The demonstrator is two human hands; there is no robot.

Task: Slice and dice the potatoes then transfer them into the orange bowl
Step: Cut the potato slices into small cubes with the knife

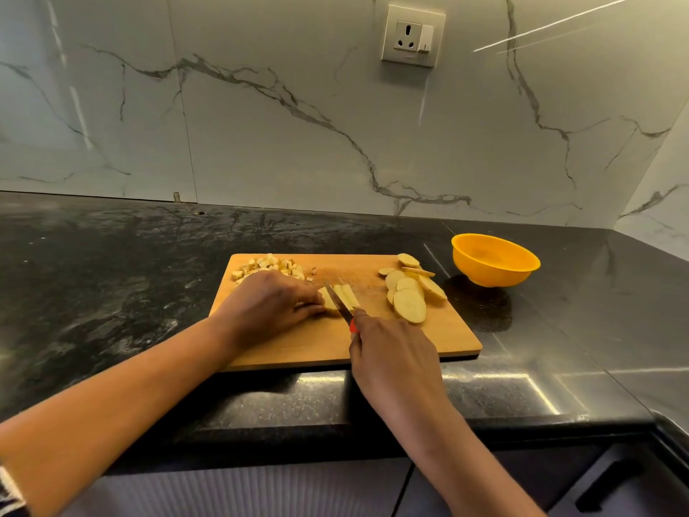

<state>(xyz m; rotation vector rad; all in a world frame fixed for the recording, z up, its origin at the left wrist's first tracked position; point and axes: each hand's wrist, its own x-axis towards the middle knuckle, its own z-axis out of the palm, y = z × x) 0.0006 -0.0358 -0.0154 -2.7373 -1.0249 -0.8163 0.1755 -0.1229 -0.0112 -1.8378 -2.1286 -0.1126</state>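
While the left hand (pixel 268 304) grips stacked potato slices (pixel 348 297) with curled fingers on the cutting board (pixel 428 341), the right hand (pixel 391 352), clenched round the knife (pixel 337 301), cuts them; the orange bowl (pixel 494 260) stands just beside the board.

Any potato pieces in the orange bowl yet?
No: the round orange plastic bowl shows a bare inside, while the pale diced potato cubes lie on the rectangular wooden cutting board.

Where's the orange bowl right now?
In the head view, the orange bowl stands on the black countertop, right of the cutting board, nearest the potato slices.
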